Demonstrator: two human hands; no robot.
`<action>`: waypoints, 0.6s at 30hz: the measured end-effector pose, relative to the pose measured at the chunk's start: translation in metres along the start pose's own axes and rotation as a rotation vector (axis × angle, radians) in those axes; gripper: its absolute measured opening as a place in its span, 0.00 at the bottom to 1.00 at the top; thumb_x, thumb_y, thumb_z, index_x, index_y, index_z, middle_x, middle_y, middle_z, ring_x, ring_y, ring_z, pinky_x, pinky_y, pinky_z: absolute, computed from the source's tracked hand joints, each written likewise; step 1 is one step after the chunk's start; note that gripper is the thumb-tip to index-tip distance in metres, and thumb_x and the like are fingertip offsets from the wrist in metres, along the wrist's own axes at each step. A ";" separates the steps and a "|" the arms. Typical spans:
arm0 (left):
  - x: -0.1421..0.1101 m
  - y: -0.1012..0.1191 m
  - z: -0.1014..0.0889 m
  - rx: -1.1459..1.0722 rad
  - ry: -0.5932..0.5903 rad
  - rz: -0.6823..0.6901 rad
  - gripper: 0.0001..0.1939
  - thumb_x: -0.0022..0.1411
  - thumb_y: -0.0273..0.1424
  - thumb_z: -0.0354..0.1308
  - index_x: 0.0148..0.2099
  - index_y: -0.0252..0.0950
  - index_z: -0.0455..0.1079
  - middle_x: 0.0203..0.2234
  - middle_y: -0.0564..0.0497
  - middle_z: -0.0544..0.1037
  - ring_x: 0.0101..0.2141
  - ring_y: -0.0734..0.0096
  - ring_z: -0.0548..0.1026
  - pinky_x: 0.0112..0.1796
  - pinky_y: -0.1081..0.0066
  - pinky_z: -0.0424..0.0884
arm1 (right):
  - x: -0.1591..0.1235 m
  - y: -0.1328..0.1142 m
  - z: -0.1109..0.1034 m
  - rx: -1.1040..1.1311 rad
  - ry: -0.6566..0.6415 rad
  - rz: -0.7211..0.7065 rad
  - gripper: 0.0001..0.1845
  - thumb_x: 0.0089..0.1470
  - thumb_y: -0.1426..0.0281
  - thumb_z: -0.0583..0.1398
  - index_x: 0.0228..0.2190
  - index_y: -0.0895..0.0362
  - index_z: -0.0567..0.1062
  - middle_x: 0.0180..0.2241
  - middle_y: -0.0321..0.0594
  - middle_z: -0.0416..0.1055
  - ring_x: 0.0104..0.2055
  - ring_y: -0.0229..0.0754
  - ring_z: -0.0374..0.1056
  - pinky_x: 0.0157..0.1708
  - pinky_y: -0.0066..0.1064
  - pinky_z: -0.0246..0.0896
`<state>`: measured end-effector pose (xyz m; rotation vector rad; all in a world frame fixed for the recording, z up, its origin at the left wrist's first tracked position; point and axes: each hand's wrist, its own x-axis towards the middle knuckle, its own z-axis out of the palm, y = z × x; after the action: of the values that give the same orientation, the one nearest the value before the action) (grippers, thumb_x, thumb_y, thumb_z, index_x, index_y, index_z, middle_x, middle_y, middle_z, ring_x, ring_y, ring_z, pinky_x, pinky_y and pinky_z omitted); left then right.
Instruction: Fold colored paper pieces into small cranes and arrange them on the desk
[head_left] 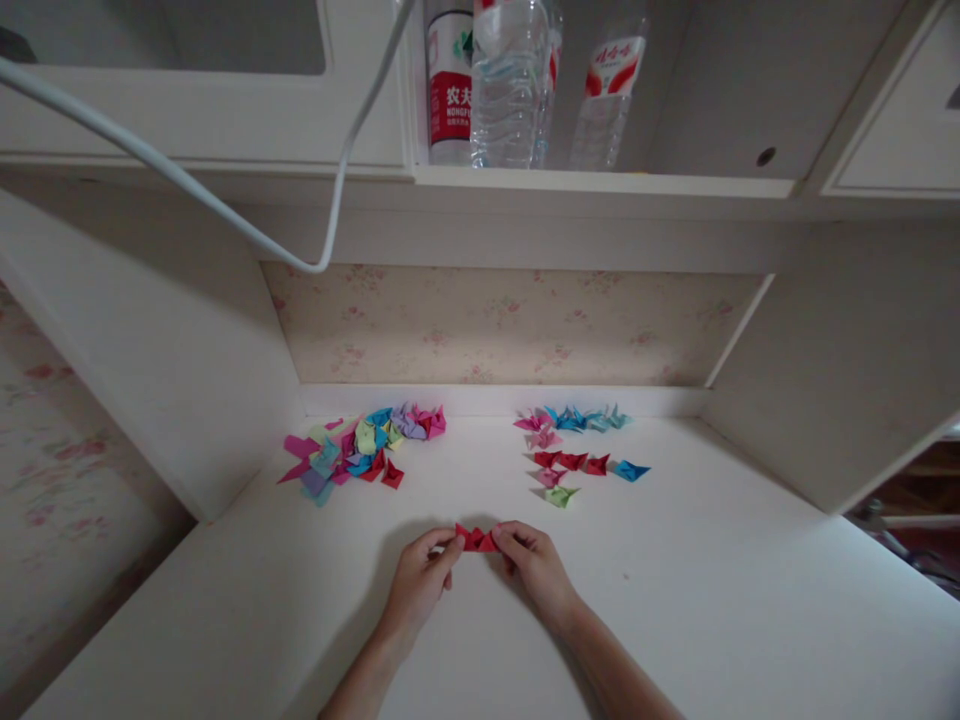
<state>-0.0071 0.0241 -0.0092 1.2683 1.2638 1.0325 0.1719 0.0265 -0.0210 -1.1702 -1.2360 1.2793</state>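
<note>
A small red folded paper piece (478, 541), with pointed ends and a raised middle, is stretched between my two hands just over the white tabletop. My left hand (425, 572) pinches its left end between thumb and fingertips. On the other side my right hand (537, 566) pinches the right end the same way. Beyond them to the right lie several folded paper pieces in loose rows, among them red ones (574, 461), a blue one (631, 470) and a light green one (559, 495).
A heap of colourful folded papers (352, 450) lies at the back left of the white table (712, 600). Above hangs a shelf with plastic bottles (510, 90). A white cable or lamp arm (225, 215) loops down at upper left. White side panels flank the desk.
</note>
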 end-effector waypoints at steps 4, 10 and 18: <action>0.001 -0.001 0.000 0.014 -0.004 0.005 0.22 0.54 0.46 0.57 0.39 0.31 0.74 0.15 0.56 0.67 0.16 0.79 0.61 0.16 0.79 0.54 | 0.000 0.000 0.000 -0.004 -0.002 -0.009 0.20 0.52 0.55 0.59 0.28 0.61 0.77 0.17 0.34 0.61 0.20 0.33 0.53 0.21 0.28 0.46; 0.002 -0.001 0.001 0.003 0.001 0.002 0.23 0.53 0.46 0.57 0.40 0.31 0.74 0.12 0.57 0.64 0.15 0.79 0.60 0.16 0.79 0.52 | 0.000 -0.002 0.002 -0.002 -0.002 0.001 0.20 0.52 0.56 0.59 0.28 0.61 0.77 0.16 0.33 0.59 0.19 0.33 0.51 0.21 0.27 0.44; 0.001 0.001 0.001 0.029 -0.006 0.007 0.22 0.55 0.46 0.56 0.39 0.31 0.74 0.13 0.57 0.64 0.15 0.79 0.59 0.16 0.79 0.53 | 0.000 -0.001 0.000 -0.009 -0.006 0.010 0.19 0.52 0.56 0.59 0.28 0.61 0.77 0.17 0.34 0.61 0.20 0.33 0.53 0.21 0.27 0.46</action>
<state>-0.0059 0.0250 -0.0089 1.2975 1.2749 1.0178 0.1716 0.0261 -0.0197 -1.1810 -1.2424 1.2868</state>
